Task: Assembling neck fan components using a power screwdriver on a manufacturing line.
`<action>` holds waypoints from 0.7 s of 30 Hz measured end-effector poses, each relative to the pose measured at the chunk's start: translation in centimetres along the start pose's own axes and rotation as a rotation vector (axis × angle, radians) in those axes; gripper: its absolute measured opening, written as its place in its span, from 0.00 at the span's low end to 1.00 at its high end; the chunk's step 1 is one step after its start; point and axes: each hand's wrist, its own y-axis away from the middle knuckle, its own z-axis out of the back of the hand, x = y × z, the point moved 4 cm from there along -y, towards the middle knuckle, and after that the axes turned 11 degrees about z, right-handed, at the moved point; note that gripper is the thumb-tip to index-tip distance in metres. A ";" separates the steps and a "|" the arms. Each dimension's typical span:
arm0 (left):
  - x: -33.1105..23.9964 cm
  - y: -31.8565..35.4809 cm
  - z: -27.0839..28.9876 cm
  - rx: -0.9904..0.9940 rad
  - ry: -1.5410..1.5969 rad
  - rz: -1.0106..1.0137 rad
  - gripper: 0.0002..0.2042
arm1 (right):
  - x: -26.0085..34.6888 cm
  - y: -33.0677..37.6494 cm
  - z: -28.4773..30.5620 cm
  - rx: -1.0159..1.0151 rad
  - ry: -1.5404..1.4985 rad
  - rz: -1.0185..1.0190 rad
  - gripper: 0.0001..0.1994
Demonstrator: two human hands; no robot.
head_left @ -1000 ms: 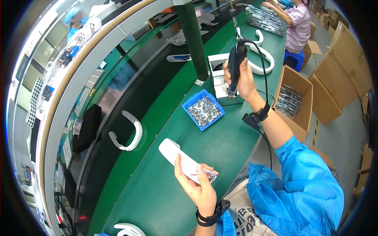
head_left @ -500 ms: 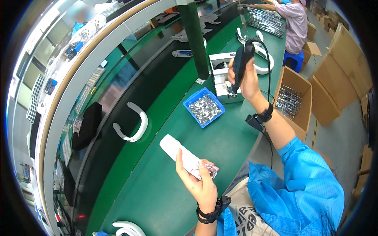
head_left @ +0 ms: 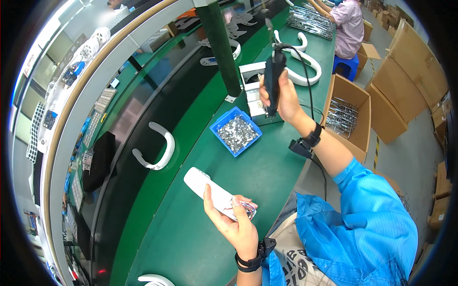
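My left hand (head_left: 238, 226) cradles a long white plastic housing (head_left: 207, 191) low over the table, fingers curled around its near end. Thin coloured wires (head_left: 249, 208) bunch at that end, beside my fingertips. Higher up and to the right, my right hand (head_left: 287, 97) is wrapped around a black electric screwdriver (head_left: 275, 76) with a dark cable at its upper end. The lower tip of the screwdriver is in front of a white box-shaped device (head_left: 255, 103); whether they touch, I cannot tell. Between the hands sits a blue tray (head_left: 221, 141) of small metal pieces (head_left: 237, 134).
A white U-shaped part (head_left: 169, 148) lies on the dark strip at left, and more curved white parts (head_left: 312, 71) lie beyond the screwdriver. A green post (head_left: 217, 47) rises behind the device. Right of the table stands a carton (head_left: 362, 128) of metal rods. A co-worker (head_left: 348, 28) sits at the far end.
The whole view has shifted, so most things appear farther left. The screwdriver stands more upright in my right hand. My left hand keeps its hold on the white housing.
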 end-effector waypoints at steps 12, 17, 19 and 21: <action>-0.2 0.1 -0.7 0.037 -0.023 0.019 0.31 | 10.3 4.5 -12.2 0.121 -0.678 0.043 0.50; 0.3 -0.1 -0.1 0.052 -0.004 0.020 0.31 | 11.8 6.6 -16.5 0.329 -0.751 -0.004 0.43; 0.5 0.0 0.1 0.063 0.012 0.036 0.31 | 11.4 6.8 -17.5 0.375 -0.807 0.003 0.45; 0.3 0.1 0.2 0.041 -0.078 -0.059 0.32 | 11.3 7.3 -17.7 0.440 -0.842 -0.096 0.49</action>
